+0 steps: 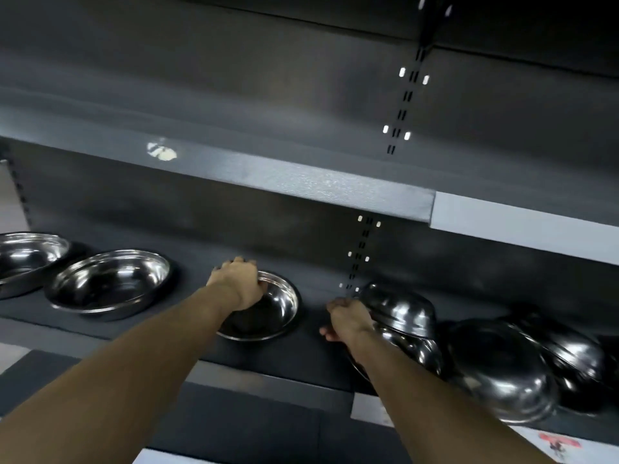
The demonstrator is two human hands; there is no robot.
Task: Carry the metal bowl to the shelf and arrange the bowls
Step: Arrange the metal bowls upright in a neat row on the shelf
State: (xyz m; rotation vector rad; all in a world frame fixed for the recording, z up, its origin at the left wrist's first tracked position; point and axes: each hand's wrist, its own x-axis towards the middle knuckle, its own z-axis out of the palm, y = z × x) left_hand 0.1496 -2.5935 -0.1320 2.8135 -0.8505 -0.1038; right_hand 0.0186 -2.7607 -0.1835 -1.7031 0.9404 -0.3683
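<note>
Dark shelf (160, 333): left hand (239, 283) grips upright steel bowl (268, 309) rim, right hand (348, 318) grips overturned bowl (402, 309); light, rigid, slick, so hold rims.

A: Where are the 2 arms?
B: Both bare forearms reach forward and up from the bottom edge, well apart.
A: The left hand (238, 283)?
B: Knuckles up, fingers curled over the rim of a bowl (268, 308), thumb inside it.
A: And the right hand (348, 318)?
B: Further right, slightly lower, wrist straight, fingers curled on an upturned bowl (403, 311), thumb pointing left
</note>
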